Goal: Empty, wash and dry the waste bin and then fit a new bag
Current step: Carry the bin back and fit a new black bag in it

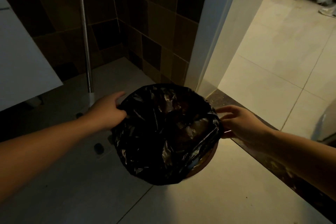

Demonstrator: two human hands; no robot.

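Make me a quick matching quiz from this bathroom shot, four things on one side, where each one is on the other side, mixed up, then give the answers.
Things:
1. left hand
2. right hand
3. metal pole
4. black bag

Places:
A. stretched over the bin's mouth
B. leaning in front of the dark tiled wall
C. at the bag's edge nearest the dark doorway threshold
D. gripping the bag's edge on the pole's side

Pairs: 1-D, 2-C, 3-B, 4-A
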